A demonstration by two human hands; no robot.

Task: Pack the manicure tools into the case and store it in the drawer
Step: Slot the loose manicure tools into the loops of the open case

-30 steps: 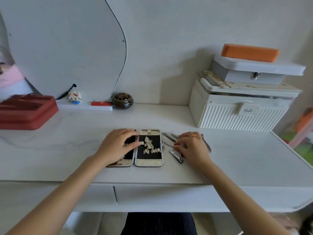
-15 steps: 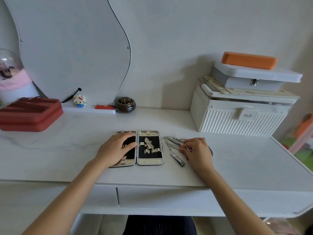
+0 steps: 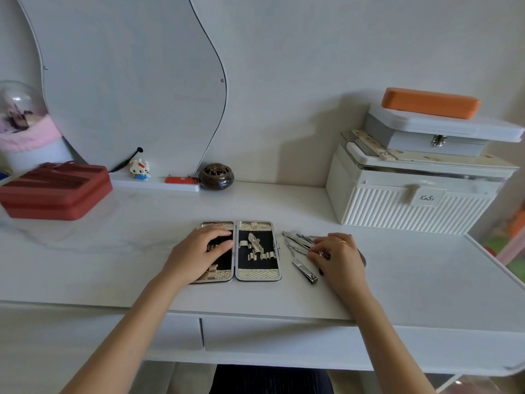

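The case [image 3: 257, 251] lies open on the table [image 3: 142, 237]. The left hand [image 3: 200, 253] presses flat on its left half; the right hand [image 3: 336, 255] pinches the loose tools [image 3: 297, 241] — best lift one, then seat it under its clip.

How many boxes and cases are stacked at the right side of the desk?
3. The white ribbed box stands on the desk, the grey box with a metal clasp sits on top of it, and the orange case lies on top of that.
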